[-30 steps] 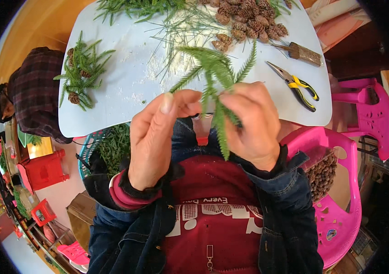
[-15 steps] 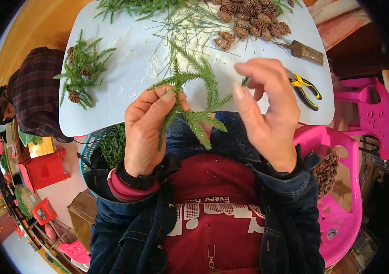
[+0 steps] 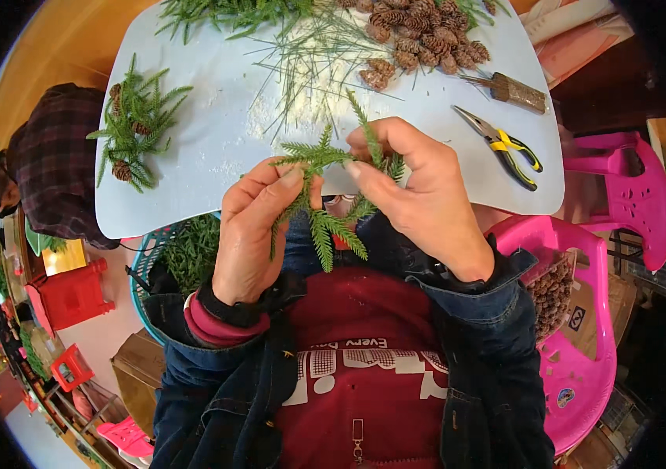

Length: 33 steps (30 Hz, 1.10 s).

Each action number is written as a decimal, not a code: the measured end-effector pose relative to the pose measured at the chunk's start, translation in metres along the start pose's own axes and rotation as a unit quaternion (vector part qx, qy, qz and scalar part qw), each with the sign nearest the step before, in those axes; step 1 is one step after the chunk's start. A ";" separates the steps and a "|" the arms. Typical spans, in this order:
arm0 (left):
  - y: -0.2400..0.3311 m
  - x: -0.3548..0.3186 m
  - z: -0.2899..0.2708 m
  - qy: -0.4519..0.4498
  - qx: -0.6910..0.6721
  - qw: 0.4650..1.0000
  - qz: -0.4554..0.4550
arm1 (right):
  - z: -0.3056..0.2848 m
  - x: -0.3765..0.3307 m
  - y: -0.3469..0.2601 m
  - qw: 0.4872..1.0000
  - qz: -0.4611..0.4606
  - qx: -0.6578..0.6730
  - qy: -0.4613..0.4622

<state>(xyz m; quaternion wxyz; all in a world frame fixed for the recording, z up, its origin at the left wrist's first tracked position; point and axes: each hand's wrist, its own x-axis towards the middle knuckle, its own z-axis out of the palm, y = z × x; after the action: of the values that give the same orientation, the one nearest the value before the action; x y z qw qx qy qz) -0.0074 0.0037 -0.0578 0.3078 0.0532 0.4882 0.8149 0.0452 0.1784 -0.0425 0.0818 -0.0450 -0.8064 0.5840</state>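
Observation:
Between my hands is a green artificial pine sprig (image 3: 325, 223) with several needled arms, held at the table's near edge above my lap. My left hand (image 3: 253, 223) pinches it at its centre between thumb and fingers. Closed on one of its upper right arms, my right hand (image 3: 419, 187) presses thumb and fingers together there. To the left on the white table (image 3: 200, 180) lies a sprig with small pine cones (image 3: 134, 129) fixed to it. Yellow and black long-nose pliers (image 3: 501, 144) lie right of my right hand.
Thin green stems (image 3: 309, 66) lie over pale powder at mid-table. Behind are pine cones (image 3: 427, 31) and loose green branches (image 3: 231, 16). A brown brush-like bundle (image 3: 517, 92) sits at right. A teal basket of greenery (image 3: 144, 266) and a pink chair (image 3: 603, 313) flank me.
My right hand has come left and down from beside the sprig and closed on one of its arms. My left hand keeps its pinch. The view has shifted slightly.

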 end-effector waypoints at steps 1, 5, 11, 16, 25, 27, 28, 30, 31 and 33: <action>0.000 -0.001 0.000 0.001 0.000 1.000 -0.001 | -0.001 0.000 -0.001 1.000 0.021 0.013 -0.006; 0.000 -0.002 -0.001 0.002 -0.056 0.998 0.000 | -0.002 -0.001 0.000 0.997 0.053 0.053 -0.016; 0.000 -0.005 -0.001 0.022 -0.006 1.000 -0.012 | -0.002 -0.001 0.007 0.984 0.087 0.152 -0.031; -0.001 -0.003 -0.001 0.035 0.007 0.999 0.001 | -0.007 -0.005 0.001 0.976 0.123 0.179 -0.024; 0.003 -0.005 0.002 0.004 0.010 1.000 -0.022 | -0.010 -0.008 0.007 0.979 0.102 0.178 -0.007; 0.003 -0.004 -0.001 -0.002 -0.007 1.000 -0.026 | -0.010 -0.008 0.007 0.977 0.109 0.183 0.003; 0.002 -0.004 -0.002 -0.004 -0.017 0.999 -0.027 | -0.011 -0.008 0.005 0.980 0.107 0.165 -0.015; 0.001 -0.003 -0.003 -0.005 -0.006 0.999 -0.034 | -0.013 -0.007 0.003 0.985 0.102 0.128 -0.051; 0.000 -0.003 -0.003 -0.006 0.004 0.999 -0.039 | -0.013 -0.007 0.004 0.985 0.102 0.128 -0.051; 0.000 -0.002 -0.003 -0.008 0.014 0.999 -0.045 | -0.012 -0.007 0.006 0.985 0.100 0.118 -0.071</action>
<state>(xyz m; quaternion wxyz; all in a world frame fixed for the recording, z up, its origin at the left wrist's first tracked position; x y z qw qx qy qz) -0.0067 0.0000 -0.0589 0.3471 0.0423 0.4993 0.7927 0.0539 0.1902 -0.0451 -0.0301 -0.0735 -0.7272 0.6818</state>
